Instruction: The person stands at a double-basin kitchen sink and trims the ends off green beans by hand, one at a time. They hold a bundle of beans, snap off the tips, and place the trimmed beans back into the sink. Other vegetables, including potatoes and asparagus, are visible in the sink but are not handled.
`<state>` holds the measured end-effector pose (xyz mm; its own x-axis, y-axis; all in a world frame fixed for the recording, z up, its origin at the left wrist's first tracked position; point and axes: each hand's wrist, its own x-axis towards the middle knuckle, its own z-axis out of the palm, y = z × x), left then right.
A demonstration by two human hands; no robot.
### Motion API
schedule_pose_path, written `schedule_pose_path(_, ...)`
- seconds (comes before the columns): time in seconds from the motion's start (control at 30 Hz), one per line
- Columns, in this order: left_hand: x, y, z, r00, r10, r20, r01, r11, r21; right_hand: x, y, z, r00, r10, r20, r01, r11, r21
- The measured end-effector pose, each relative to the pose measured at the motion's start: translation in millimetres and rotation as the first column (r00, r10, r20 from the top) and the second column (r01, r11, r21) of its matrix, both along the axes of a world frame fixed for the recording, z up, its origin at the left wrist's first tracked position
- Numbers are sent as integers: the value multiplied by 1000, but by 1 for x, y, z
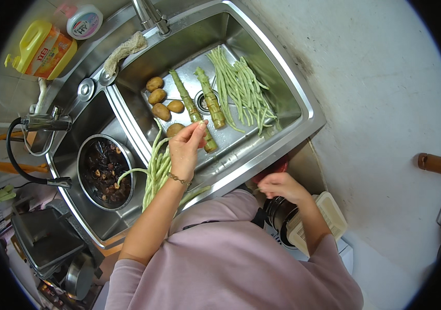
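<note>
My left hand point(185, 149) is over the near side of the large sink basin, thumb and forefinger pinched on a pale tip that looks like a yardlong bean's end. Under that wrist, a bundle of yardlong beans point(157, 170) lies across the sink divider point(129, 128). My right hand point(284, 188) hangs outside the front rim, fingers pinched on a thin scrap beside a red container point(276, 168). In the basin, more yardlong beans point(240, 91) lie to the right of two peeled green stems point(209, 99), point(189, 104). Several potatoes point(161, 111) sit left of them.
A metal bowl point(131, 155) of dark soaking pieces stands in the smaller basin. A faucet point(154, 19), mesh scrubber point(125, 52), yellow detergent jug point(46, 50) and white pump bottle point(84, 22) line the back. A cream plastic basket point(331, 215) is below my right forearm.
</note>
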<state>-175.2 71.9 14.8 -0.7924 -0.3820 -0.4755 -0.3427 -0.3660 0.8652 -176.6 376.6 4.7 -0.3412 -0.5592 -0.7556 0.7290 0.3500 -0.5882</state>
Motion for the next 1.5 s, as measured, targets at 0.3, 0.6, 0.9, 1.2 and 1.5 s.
schedule_pose_path(0.3,6,2,-7,930,-368,-8,292,749,-595,18,130,-146,835,275,-476,173,691,702)
schedule_pose_path(0.6,101,-86,38,998,20,-66,-39,951,-306,-3,150,-171,891,210,-402,256,499,828)
schedule_pose_path(0.9,170,-101,15,977,119,174,-25,886,-464,-58,47,-27,251,22,-968,747,631,208)
schedule_pose_path(1.2,71,-98,-2,992,-126,14,101,721,-685,-74,-229,-79,834,256,-489,-217,967,136)
schedule_pose_path(1.5,13,-91,-35,769,-544,336,599,428,-677,-82,-235,-47,832,286,-476,-298,953,52)
